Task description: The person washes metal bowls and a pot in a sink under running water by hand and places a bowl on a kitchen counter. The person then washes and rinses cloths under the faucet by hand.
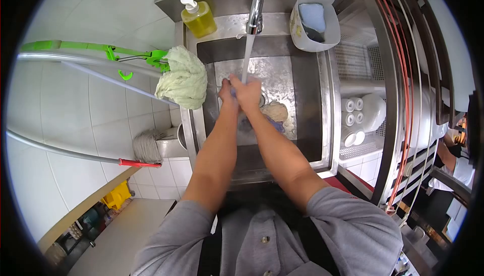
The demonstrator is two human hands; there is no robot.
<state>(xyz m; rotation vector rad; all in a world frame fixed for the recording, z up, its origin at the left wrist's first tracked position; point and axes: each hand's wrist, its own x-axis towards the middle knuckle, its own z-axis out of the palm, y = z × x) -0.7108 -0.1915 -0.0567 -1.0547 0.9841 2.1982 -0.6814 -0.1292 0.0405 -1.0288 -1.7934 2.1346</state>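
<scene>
My left hand [227,93] and my right hand [247,94] are close together over the steel sink [308,125], under the water stream [247,62] from the chrome tap [255,14]. Both look closed, their fingers slightly blurred. A little of something bluish shows between them, too small and covered to name. On the sink floor, just right of my right forearm, lies a wet beige cloth [275,111]. A bluish-purple cloth [276,125] is bunched partly beneath it. Foamy water spreads around both.
A soap pump bottle [199,18] stands at the back left corner, a white container [313,21] with sponges at the back right. A green mop head [184,77] hangs against the left rim. White baskets [353,59] and a metal rack are on the right; a person [454,160] is beyond.
</scene>
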